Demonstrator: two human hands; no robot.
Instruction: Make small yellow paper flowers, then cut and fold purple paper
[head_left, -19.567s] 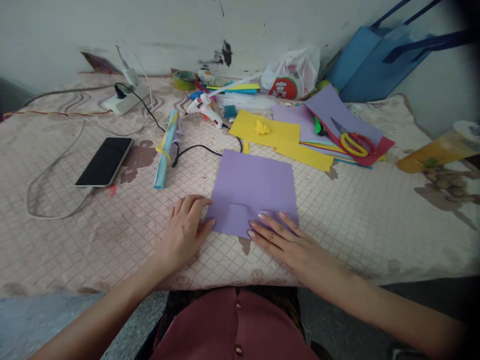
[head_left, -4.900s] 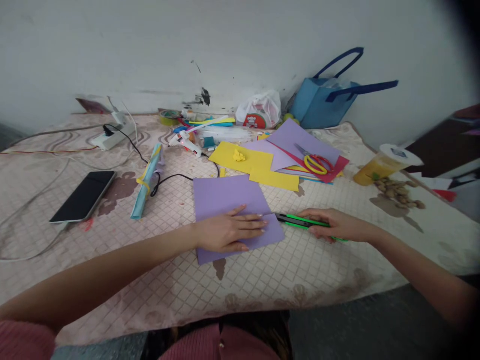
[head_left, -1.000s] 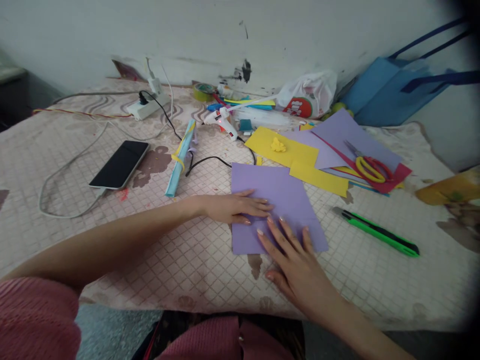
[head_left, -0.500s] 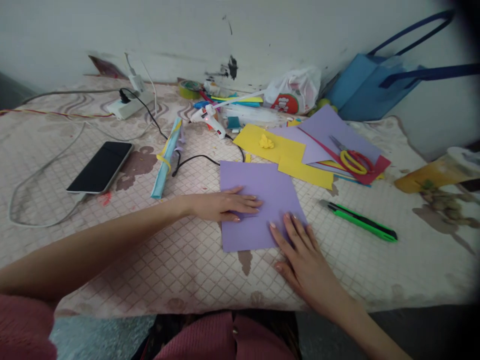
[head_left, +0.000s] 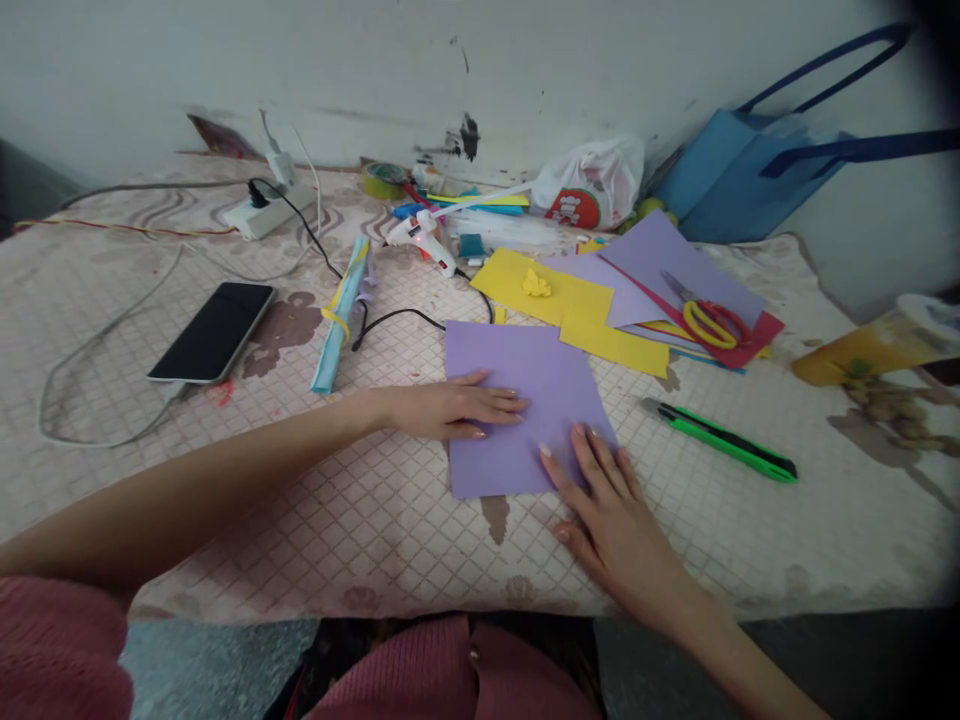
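Note:
A sheet of purple paper (head_left: 517,355) lies flat on the patterned tablecloth in front of me. My left hand (head_left: 465,408) rests on its left part, palm down with the fingers stretched to the right. At the lower right corner, my right hand (head_left: 604,500) lies with spread fingertips on the paper and its thumb on the cloth. To the right of that hand is a green utility knife (head_left: 724,440), its blade end toward the paper. Yellow paper (head_left: 615,342) lies just beyond the purple sheet, with a small crumpled yellow paper piece (head_left: 535,284) on it.
Scissors (head_left: 709,320) rest on stacked coloured paper at right. A hot glue gun (head_left: 424,240) and a light-blue paper roll (head_left: 339,320) lie farther back. A phone (head_left: 212,333) and power strip (head_left: 270,210) are left. A drink cup (head_left: 862,345) lies tilted at right, before a blue bag (head_left: 739,175).
The view has shifted very slightly, so everything sits a little farther right. Both hands stay on the purple paper in nearly the same pose.

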